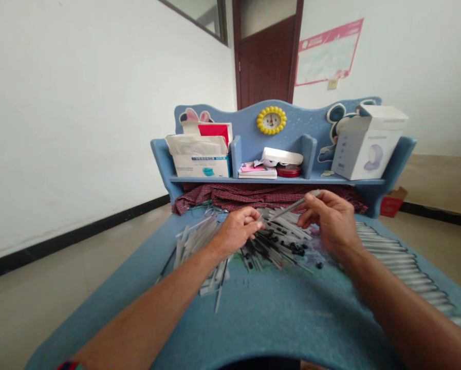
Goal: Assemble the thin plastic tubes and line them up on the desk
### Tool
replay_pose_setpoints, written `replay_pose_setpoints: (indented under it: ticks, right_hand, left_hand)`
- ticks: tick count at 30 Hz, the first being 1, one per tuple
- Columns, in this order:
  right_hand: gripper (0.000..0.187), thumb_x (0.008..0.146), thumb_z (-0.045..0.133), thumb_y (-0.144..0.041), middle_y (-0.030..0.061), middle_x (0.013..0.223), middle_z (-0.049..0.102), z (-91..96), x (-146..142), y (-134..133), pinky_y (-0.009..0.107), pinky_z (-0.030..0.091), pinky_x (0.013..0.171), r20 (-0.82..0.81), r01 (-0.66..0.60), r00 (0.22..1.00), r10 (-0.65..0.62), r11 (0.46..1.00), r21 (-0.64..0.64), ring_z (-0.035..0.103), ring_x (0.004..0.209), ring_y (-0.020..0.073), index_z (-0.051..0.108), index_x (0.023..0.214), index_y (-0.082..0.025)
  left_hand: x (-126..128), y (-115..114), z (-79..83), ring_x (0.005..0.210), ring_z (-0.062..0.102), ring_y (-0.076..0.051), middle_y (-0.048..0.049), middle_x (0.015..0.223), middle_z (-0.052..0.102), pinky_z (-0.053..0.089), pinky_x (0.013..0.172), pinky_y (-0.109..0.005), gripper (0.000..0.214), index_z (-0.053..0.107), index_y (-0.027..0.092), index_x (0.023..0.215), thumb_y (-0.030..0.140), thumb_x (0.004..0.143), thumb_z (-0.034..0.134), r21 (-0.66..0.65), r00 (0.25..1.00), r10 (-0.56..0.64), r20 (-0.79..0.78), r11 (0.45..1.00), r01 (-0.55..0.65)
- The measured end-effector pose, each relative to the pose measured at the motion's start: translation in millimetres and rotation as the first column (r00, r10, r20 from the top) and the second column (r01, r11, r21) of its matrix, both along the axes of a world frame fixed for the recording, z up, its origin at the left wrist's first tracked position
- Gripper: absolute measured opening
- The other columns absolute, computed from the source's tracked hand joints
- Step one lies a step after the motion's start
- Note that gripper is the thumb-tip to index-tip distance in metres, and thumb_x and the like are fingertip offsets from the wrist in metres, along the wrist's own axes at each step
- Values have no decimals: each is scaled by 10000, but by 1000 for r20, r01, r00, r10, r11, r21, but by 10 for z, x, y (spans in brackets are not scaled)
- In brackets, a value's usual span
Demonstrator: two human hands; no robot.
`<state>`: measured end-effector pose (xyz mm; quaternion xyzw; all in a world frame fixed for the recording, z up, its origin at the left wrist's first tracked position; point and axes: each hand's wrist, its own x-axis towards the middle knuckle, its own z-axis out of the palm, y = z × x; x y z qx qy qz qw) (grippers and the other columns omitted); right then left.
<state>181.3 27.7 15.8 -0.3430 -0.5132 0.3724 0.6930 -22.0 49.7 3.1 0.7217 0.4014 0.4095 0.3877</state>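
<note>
My right hand (330,218) is closed on a slim grey pen-like tube (292,208), which slants down to the left. The tube's lower end comes close to the fingertips of my left hand (240,226). Those fingers are pinched together; what they hold is too small and blurred to make out. Below and between both hands lies a loose pile of thin black and clear sticks (271,252), with small black caps (297,249) among them. Clear plastic sleeves (197,239) are heaped beside my left forearm.
Along the blue table's (264,318) right side runs a row of grey tubes (400,267), laid side by side. Checked cloth (253,196) lies under the back shelf (318,180). That shelf bears a mask box (199,163), a red round tin (289,171) and a white box (369,146).
</note>
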Motion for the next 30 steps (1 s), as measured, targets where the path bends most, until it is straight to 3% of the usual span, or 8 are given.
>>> replay_pose_setpoints:
  ticks: [8,14,18,22,26,30]
  right_hand:
    - [210,766,627,-348,7,621,648,6,-25,-35,217,449,381,57,1,998,-1,1000,5,581,391,118,554,728,-155]
    - [222,762,626,-356,-2,574,627,33,-16,-78,209,426,373,227,-105,967,112,994,-40,569,379,116,555,715,-151]
    - [221,743,632,-349,-24,470,572,74,17,-123,203,420,378,416,-236,864,284,958,-165,555,370,117,564,692,-144]
    - [203,725,635,-333,-31,469,568,121,47,-167,181,387,359,506,-295,758,412,908,-299,559,377,112,560,693,-147]
    - [160,728,617,-289,-39,447,558,153,68,-192,173,378,351,540,-334,682,493,867,-370,564,383,114,547,689,-151]
    - [103,739,572,-235,-48,455,556,142,60,-190,160,387,357,542,-354,661,519,852,-385,570,394,103,531,692,-154]
  left_hand:
    - [78,-44,-76,665,592,-127,-24,750,655,452,558,-214,148,537,152,822,251,722,584,-78,997,-77,27,994,79]
    - [124,-89,-138,633,574,-123,-29,739,660,436,575,-226,133,517,157,794,252,726,579,-142,988,-154,1,978,152]
    - [190,-176,-216,557,519,-107,8,627,597,369,512,-207,106,518,149,752,218,700,581,-202,963,-250,-102,953,226]
    - [245,-274,-258,641,548,-134,-8,710,618,391,568,-227,111,585,134,796,193,702,579,-159,907,-340,-248,938,308]
    - [263,-338,-252,711,561,-156,-2,748,620,405,629,-240,135,627,145,829,181,722,553,-62,876,-305,-375,950,305]
    - [266,-353,-244,733,567,-168,-7,775,635,410,638,-236,154,650,148,825,160,698,563,7,857,-264,-441,955,298]
